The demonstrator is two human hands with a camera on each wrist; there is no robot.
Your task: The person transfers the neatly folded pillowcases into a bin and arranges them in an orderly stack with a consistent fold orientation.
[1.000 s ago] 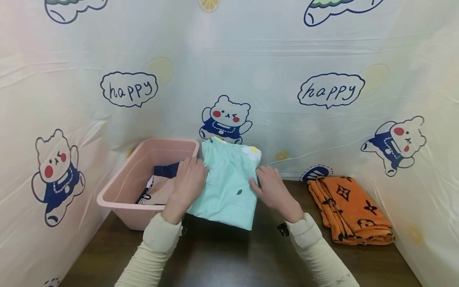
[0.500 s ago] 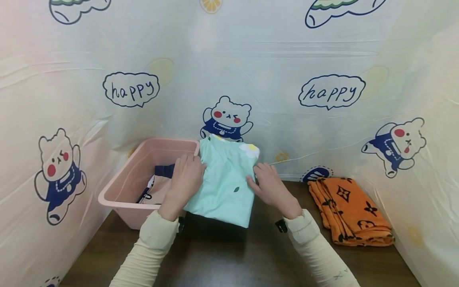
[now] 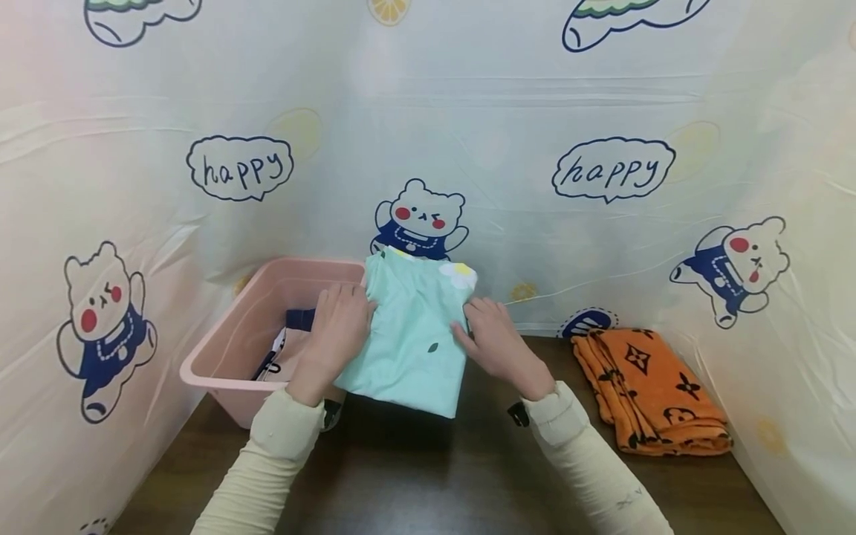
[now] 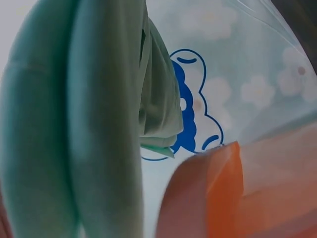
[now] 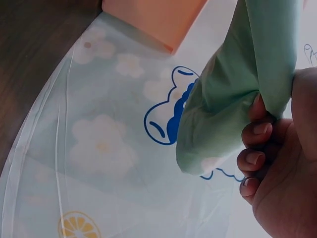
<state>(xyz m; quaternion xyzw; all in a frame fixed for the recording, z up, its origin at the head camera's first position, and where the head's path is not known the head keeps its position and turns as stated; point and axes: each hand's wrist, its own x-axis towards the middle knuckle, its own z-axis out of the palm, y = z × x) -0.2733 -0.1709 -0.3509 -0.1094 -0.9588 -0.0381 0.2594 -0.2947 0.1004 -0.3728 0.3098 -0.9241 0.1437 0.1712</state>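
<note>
A folded mint-green cloth (image 3: 408, 334) with a white-and-yellow flower and small leaf prints is held up off the table between both hands. My left hand (image 3: 336, 327) grips its left edge, fingertips hidden behind the fabric. On the opposite edge, my right hand (image 3: 498, 336) pinches the cloth between thumb and curled fingers. From the right wrist, the fingers (image 5: 255, 158) show curled at the cloth's edge (image 5: 223, 109). Thick green folds (image 4: 104, 119) fill the left part of the left wrist view, where the hand is barely visible.
A pink basin (image 3: 227, 353) stands at the left, partly behind the left hand, with dark blue and pale fabric (image 3: 299, 319) inside. A folded orange cloth with black motifs (image 3: 652, 394) lies at the right on the dark wooden table (image 3: 414, 475). A printed curtain (image 3: 495, 148) surrounds the table.
Both hands have shifted slightly left and upward with the mint-green cloth between them. Their grip looks the same. The basin and the orange cloth stay in place.
</note>
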